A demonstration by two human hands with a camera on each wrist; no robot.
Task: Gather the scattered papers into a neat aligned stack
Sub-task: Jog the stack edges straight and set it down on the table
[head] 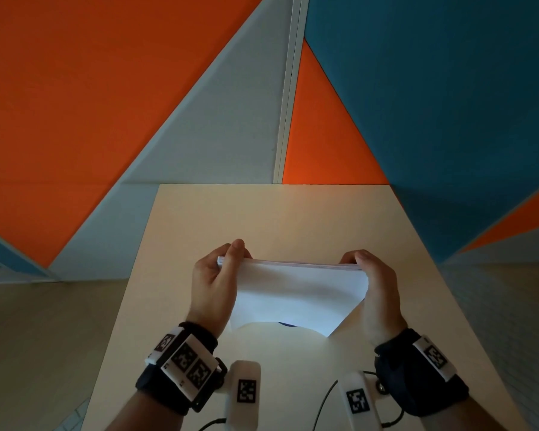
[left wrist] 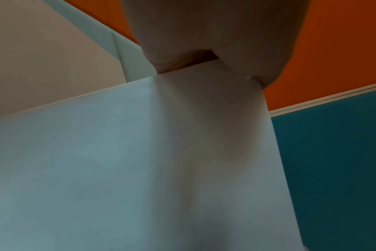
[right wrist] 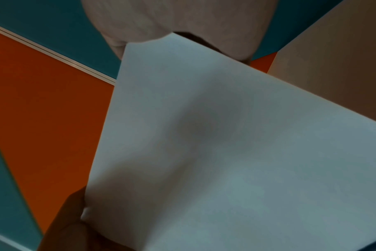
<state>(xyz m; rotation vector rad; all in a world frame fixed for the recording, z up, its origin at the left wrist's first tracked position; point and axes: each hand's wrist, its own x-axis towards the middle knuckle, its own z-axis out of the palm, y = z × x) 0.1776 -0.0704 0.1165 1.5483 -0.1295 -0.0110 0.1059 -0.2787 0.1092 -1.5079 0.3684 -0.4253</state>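
Head view first. Stack of papers [head: 296, 290] up off the counter [head: 262, 213], standing on edge and pinched at both ends: left hand [head: 213, 286] clamped on the left end, thumb on the near face, fingers [head: 237, 245] curled over the top edge; right hand [head: 377, 286] doing the same at the right end, thumb along the top corner. Held upright like this, most likely, so the sheets can drop and square up against the counter when tapped. Top edges looking nearly flush between the two sets of fingers, faint sheet lines showing toward the right-hand fingers. Bottom edge bowing upward in the middle, lower corner below the right fingers pointing down toward the counter. No loose sheets in sight on the counter. Something small and dark peeking out under the bowed edge, too little showing to name. Fingertips behind the stack hidden.

Left wrist view. Papers [left wrist: 122, 161] filling the picture below the fingers, thumb and a finger [left wrist: 204, 34] closing on the upper edge. Blurred; sheet count impossible to tell, grip depth too.

Right wrist view. Same story mirrored: papers [right wrist: 236, 161] spreading below, fingers [right wrist: 172, 20] pinching the top corner. Shadowy shape at lower left beside the sheet, probably the other hand, too dark to be sure. Lower edge cut off, so contact with the counter not visible here.
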